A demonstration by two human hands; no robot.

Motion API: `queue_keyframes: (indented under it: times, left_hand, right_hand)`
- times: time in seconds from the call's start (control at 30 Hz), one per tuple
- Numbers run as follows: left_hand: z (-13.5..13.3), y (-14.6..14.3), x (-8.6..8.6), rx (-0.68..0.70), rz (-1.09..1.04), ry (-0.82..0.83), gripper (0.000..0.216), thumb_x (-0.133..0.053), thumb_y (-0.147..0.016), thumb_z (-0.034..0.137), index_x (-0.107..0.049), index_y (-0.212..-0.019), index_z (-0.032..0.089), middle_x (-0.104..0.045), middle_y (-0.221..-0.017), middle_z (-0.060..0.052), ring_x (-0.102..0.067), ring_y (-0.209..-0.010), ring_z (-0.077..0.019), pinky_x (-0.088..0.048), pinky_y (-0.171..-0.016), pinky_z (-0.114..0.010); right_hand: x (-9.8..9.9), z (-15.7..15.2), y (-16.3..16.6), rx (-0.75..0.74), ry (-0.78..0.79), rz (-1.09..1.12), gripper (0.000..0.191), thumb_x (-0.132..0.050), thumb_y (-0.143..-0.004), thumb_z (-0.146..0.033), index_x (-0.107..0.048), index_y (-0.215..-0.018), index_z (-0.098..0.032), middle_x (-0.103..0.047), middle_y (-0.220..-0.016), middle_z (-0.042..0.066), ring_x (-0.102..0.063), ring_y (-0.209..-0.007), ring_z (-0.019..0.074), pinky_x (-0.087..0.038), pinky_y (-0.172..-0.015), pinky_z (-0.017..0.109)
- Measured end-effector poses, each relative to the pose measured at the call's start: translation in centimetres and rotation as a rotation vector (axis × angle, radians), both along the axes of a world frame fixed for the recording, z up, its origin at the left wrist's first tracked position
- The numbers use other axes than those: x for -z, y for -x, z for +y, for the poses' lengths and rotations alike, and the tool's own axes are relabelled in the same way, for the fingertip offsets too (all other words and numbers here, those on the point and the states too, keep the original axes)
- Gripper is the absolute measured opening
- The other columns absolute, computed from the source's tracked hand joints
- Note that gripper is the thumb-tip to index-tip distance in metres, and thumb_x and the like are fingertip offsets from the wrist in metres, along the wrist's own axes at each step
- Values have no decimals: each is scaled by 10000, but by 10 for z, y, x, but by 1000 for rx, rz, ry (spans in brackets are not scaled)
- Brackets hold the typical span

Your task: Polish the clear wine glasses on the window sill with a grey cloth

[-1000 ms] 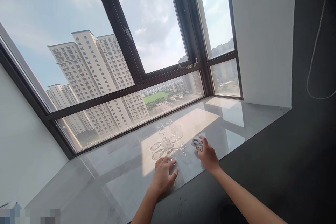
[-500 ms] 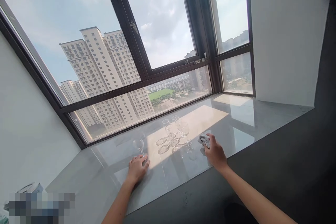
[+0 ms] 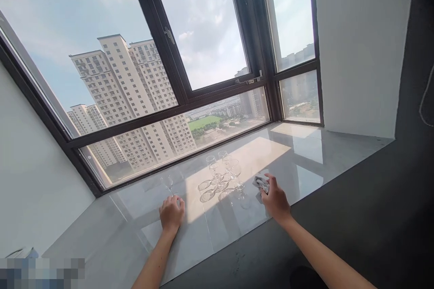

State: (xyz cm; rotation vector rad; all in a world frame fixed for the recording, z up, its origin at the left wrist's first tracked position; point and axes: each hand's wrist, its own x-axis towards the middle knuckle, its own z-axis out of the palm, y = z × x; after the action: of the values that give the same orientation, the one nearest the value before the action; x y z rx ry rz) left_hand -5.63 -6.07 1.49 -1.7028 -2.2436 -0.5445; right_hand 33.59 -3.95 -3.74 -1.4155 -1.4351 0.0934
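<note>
A clear wine glass stands upright on the left part of the glossy sill. My left hand is at its foot, fingers curled; the back of the hand hides the base and the exact grip. Bunched in my right hand is a grey-and-white cloth, held just above or against the sill near its front edge. Between the hands stand several clear glasses in a close group, the nearest a stemmed glass. Their shadows and reflections spread across the sunlit stone.
The pale stone sill runs under a dark-framed window, with towers outside. A white wall rises at the right. The sill's front edge drops to a dark grey face. At the lower left, things are blurred by pixels.
My left hand and the wine glass have shifted slightly left and away from me along the sill. My right hand keeps the cloth in nearly the same place. The view has turned a little right.
</note>
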Motion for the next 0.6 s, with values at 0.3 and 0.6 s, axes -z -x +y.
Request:
queue_keyframes:
  times: [0.3,0.6]
  left_hand:
    - [20,-133,8,500,-95,220,588,-485,-888,525,-507,-1424,285,-417,-1544,-116,-351,-1416,-352,-268,-1132,-520]
    - [11,-148,1,503,-66,291,599,-447,-885,553,-529,-1418,293,-529,-1462,-107,-385,-1404,-330,-249,-1145,-499]
  right_hand:
    - [-4,-3,1,-15,-3,33,416,-432,-862,-225,-412,-1278,-213,-681,-1061,134,-689,-911,270,-506,-643,317]
    - [-2,-1,0,0,-39,46,420,-437,-860,-221,-415,-1279,-219,-681,-1052,126,-689,-897,265,-511,-659,319]
